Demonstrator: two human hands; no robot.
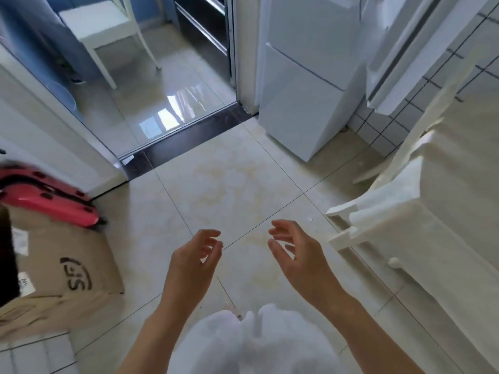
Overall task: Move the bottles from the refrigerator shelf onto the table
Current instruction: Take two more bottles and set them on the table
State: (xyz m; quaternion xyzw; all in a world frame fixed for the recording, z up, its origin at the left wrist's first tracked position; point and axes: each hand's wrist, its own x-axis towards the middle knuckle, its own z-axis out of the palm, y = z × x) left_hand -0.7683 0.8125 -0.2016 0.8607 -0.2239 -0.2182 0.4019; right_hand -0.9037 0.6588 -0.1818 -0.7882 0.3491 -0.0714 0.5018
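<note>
No bottle is in view. The white refrigerator (302,85) stands at the upper right of the head view with both its doors closed. A table under a cream cloth (445,211) fills the right side. My left hand (193,261) and my right hand (295,255) hover side by side over the tiled floor at the lower middle. Their fingers are loosely curled and hold nothing. Both hands are well short of the refrigerator and to the left of the table.
A cardboard box (64,276) and a red suitcase (46,198) lie on the floor at the left. A doorway with a dark threshold (186,139) opens ahead, with a white chair (108,31) beyond it. Another white chair (383,201) stands against the table.
</note>
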